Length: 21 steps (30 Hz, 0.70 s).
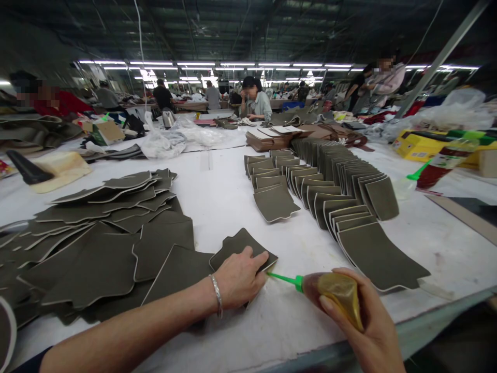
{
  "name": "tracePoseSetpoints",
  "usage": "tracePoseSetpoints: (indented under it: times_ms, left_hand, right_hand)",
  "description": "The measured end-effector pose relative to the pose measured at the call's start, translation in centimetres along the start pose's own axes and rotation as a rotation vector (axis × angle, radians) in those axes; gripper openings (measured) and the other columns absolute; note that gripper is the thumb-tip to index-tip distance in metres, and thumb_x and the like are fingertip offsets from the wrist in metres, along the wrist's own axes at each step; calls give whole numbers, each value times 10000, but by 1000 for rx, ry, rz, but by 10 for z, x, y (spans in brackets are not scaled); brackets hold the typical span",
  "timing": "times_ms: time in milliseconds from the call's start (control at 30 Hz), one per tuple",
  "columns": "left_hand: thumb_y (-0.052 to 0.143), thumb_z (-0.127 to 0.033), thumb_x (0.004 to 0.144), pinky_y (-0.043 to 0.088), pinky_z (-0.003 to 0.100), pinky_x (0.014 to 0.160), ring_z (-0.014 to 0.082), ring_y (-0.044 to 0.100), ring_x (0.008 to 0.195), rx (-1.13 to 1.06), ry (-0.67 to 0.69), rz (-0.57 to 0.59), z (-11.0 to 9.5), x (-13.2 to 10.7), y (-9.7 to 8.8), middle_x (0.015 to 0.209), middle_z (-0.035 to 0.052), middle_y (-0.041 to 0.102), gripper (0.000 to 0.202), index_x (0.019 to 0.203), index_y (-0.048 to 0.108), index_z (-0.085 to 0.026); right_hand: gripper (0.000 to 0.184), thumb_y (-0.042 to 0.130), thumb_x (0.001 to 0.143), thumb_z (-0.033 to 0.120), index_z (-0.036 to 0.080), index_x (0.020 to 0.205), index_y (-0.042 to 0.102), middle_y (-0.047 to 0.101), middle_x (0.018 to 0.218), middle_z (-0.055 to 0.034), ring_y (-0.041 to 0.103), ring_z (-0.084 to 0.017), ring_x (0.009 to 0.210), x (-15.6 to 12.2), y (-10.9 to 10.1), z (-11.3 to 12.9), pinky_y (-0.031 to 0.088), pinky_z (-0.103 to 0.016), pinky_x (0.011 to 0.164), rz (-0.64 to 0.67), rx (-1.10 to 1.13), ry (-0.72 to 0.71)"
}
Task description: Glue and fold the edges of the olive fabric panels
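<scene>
The right hand (368, 322) is wrapped around a squeeze bottle (337, 292) of amber fluid, its green nozzle (286, 278) pointing at the right edge of a dark olive, pale-edged panel (238, 246) near the middle; the left hand (239, 278) lies over it, though whether it pinches I cannot tell. Similar panels form a heap (91, 264) at left and overlapping rows (378, 254) at right; farther right, another bottle (437, 170) holds dark red liquid.

Squeeze bottles, green-nozzled (337, 295) (444, 165): two. Wearer's hands (238, 277) (375, 321): two. Silver bracelet (217, 295): one. Grey-green panels (378, 254): many, overlapping, uncountable.
</scene>
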<state>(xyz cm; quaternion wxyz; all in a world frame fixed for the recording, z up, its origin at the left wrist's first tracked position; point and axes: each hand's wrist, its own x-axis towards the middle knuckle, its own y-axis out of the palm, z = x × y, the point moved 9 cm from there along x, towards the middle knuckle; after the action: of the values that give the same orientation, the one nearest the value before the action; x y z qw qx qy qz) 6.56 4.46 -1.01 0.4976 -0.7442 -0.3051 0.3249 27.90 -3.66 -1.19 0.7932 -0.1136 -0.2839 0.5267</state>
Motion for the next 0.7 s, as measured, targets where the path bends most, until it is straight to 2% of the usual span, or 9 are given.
tracePoseSetpoints:
  times_ms: [133, 200, 267, 333, 433, 500, 567, 633, 700]
  left_hand:
    - [378, -279, 909, 528, 412, 773, 255, 652, 831, 0, 1, -5, 1, 1, 1, 996, 75, 576, 439, 1334, 491, -273]
    - [374, -286, 908, 527, 417, 771, 262, 652, 832, -10, -8, 0, 1, 2, 1, 996, 77, 577, 444, 1335, 495, -274]
    - [371, -298, 907, 526, 421, 770, 268, 651, 832, -27, -17, 12, 2, 2, 1, 1003, 83, 579, 449, 1335, 504, -267]
    - [373, -290, 897, 522, 421, 780, 270, 650, 837, -43, -20, 22, 2, 2, -1, 1015, 90, 584, 465, 1341, 506, -255]
    - [382, -264, 877, 510, 411, 808, 269, 645, 863, -78, -15, 26, 3, 1, -3, 1024, 94, 594, 496, 1359, 499, -242]
    - [399, -266, 868, 502, 399, 816, 270, 640, 882, -112, -17, 23, 4, 1, -3, 1021, 92, 601, 506, 1364, 501, -243]
    - [432, -287, 862, 495, 381, 816, 266, 635, 889, -150, -20, 16, 6, 1, -4, 1013, 88, 608, 500, 1354, 517, -242]
    - [448, -309, 875, 486, 346, 811, 242, 628, 876, -201, -16, 8, 7, 1, -6, 974, 72, 616, 450, 1305, 565, -241]
    - [455, -322, 895, 474, 315, 815, 215, 617, 874, -244, -55, -56, 15, 0, -15, 977, 62, 614, 384, 1235, 612, -241]
  right_hand:
    - [502, 715, 795, 517, 264, 1189, 532, 584, 1089, -30, 587, -243, 944, 3, -10, -2, 459, -314, 800, -106, 30, 35]
    - [518, 726, 773, 533, 252, 1169, 543, 589, 1088, -35, 583, -249, 955, 2, -7, -1, 454, -313, 804, -92, 39, 56]
    - [507, 716, 776, 546, 240, 1144, 548, 605, 1052, -33, 585, -240, 934, -3, 2, -2, 458, -296, 783, -23, 94, 126]
    - [499, 716, 775, 551, 231, 1123, 556, 624, 996, -28, 589, -225, 895, -11, 15, -2, 467, -278, 765, 53, 215, 227]
    - [496, 777, 734, 501, 219, 1097, 593, 660, 956, -32, 615, -224, 884, -21, 29, -5, 506, -279, 783, 85, 553, 414]
    - [469, 821, 703, 444, 209, 1068, 643, 684, 992, -50, 638, -241, 915, -25, 31, -13, 545, -306, 793, 21, 806, 565]
    - [473, 884, 615, 376, 197, 1009, 693, 699, 1028, -65, 658, -270, 925, -29, 27, -27, 583, -352, 773, -97, 1011, 736]
    - [535, 933, 494, 284, 191, 973, 716, 708, 1041, -72, 677, -293, 890, -34, 23, -41, 607, -394, 721, -217, 1163, 908]
    - [624, 945, 399, 195, 194, 980, 718, 714, 1044, -76, 692, -290, 826, -38, 21, -50, 615, -393, 663, -303, 1276, 1042]
